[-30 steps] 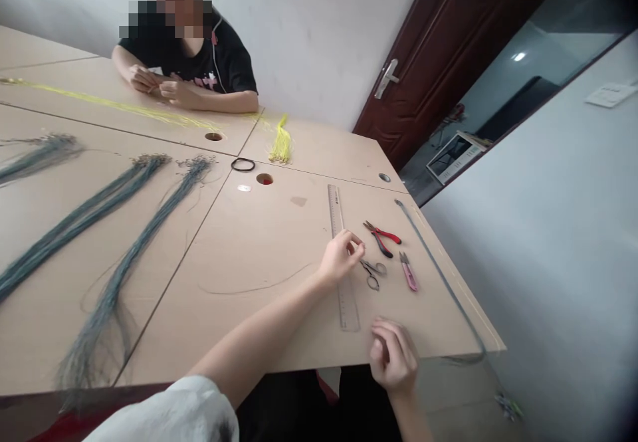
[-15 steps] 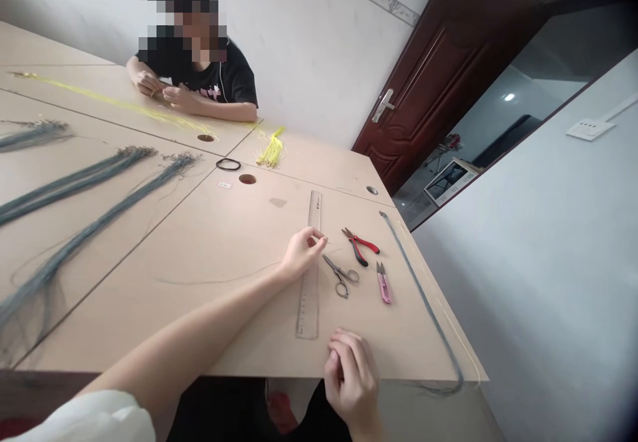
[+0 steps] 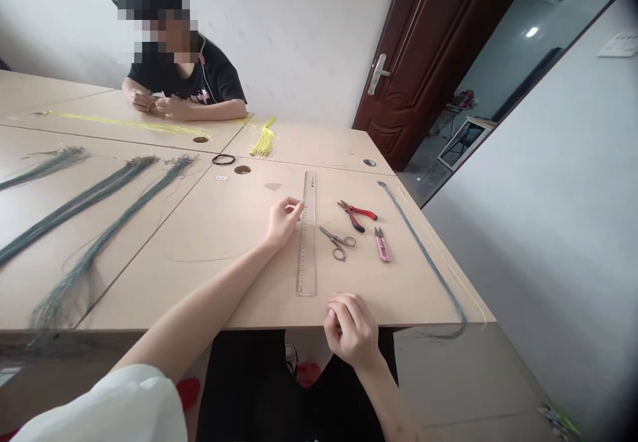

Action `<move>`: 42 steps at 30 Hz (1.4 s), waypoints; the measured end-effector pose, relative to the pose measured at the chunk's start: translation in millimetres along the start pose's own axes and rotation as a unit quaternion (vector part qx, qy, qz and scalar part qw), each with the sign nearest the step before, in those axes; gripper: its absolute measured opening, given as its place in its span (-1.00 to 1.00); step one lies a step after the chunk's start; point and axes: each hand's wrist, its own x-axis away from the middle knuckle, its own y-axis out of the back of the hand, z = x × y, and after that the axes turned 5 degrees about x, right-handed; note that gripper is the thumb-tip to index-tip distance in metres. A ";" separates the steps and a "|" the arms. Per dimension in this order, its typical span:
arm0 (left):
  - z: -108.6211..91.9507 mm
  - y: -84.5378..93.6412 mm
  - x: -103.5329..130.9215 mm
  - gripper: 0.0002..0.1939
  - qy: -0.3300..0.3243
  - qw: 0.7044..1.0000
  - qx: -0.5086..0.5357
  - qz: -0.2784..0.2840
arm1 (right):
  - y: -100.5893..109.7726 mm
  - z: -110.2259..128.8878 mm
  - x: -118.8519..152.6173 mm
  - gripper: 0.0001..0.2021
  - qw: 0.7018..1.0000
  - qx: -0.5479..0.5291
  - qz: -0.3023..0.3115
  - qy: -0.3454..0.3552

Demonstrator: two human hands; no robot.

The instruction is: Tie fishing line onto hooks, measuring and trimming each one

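Observation:
My left hand [image 3: 285, 219] is closed in a pinch beside the upper part of a clear ruler [image 3: 306, 256]; what it pinches is too small to make out. Near the table's front edge, past the ruler's lower end, my right hand [image 3: 350, 326] has its fingers curled together, their contents hidden. Right of the ruler lie grey scissors [image 3: 339, 241], red-and-black pliers [image 3: 356, 215] and pink thread snips [image 3: 381, 245]. A thin strand [image 3: 199, 260] lies left of the ruler.
Grey-blue cord bundles [image 3: 124, 219] lie at the left, another [image 3: 423, 252] along the right edge. Yellow cords [image 3: 263, 139], a black loop [image 3: 224, 159] and a table hole [image 3: 242, 170] are farther back. Across the table sits a person [image 3: 187, 86] in black.
The view has shifted, so the table's front edge appears higher. My left hand has gone from over the ruler to its left side. My right hand stays curled near the edge.

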 end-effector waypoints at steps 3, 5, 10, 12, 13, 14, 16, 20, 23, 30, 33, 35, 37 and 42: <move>0.9 -0.5 -0.2 -0.78 0.000 1.000 0.008 -0.002 | -0.1 -0.3 -0.7 -0.89 1.000 0.007 0.000 0.009; 1.2 -1.5 0.0 -0.78 -0.003 1.000 0.013 0.001 | 0.3 -0.6 -0.9 -0.90 1.000 0.010 0.002 0.018; 2.8 -3.8 -1.0 -0.78 -0.016 1.000 0.014 0.013 | -1.4 -0.9 -0.3 -0.90 0.999 0.016 -0.006 0.029; 4.0 -4.3 -1.8 -0.78 -0.019 1.000 0.014 0.017 | -3.1 -1.1 0.3 -0.89 0.999 0.020 -0.014 0.028; 4.7 -4.4 -2.1 -0.79 -0.020 1.000 0.014 0.019 | -3.9 -1.4 0.8 -0.89 0.999 0.022 -0.018 0.027; 5.4 -4.6 -2.4 -0.78 -0.019 1.000 0.014 0.020 | -4.5 -1.9 1.3 -0.89 0.999 0.023 -0.019 0.027; 6.7 -5.0 -2.8 -0.78 -0.018 0.999 0.014 0.023 | -5.0 -2.8 2.3 -0.89 0.999 0.025 -0.016 0.029; 7.9 -6.2 -2.8 -0.78 -0.019 0.999 0.012 0.023 | -3.2 -3.1 2.4 -0.89 0.999 0.021 -0.004 0.031; 7.3 -7.1 -1.9 -0.79 -0.023 0.999 0.008 0.024 | -1.3 -1.8 0.0 -0.89 0.999 0.020 -0.002 0.027; 5.9 -9.0 -1.6 -0.78 -0.006 0.999 0.008 0.036 | 0.3 0.7 -2.1 -0.89 1.000 0.012 0.024 0.010; 3.9 -9.1 -0.8 -0.78 0.009 0.999 0.017 0.037 | 7.8 4.8 -8.2 -0.90 0.999 -0.001 0.048 -0.001; 1.9 -8.8 0.4 -0.78 0.013 0.999 0.023 0.037 | 18.4 5.5 -18.8 -0.89 0.998 -0.015 0.060 0.008; 0.4 -9.2 2.1 -0.79 0.013 0.999 0.028 0.037 | 31.4 1.0 -35.3 -0.85 0.997 -0.027 0.059 0.031; -2.5 -12.1 7.8 -0.79 0.015 0.998 0.042 0.048 | 42.6 -33.8 -102.7 -0.83 0.998 -0.039 0.023 0.053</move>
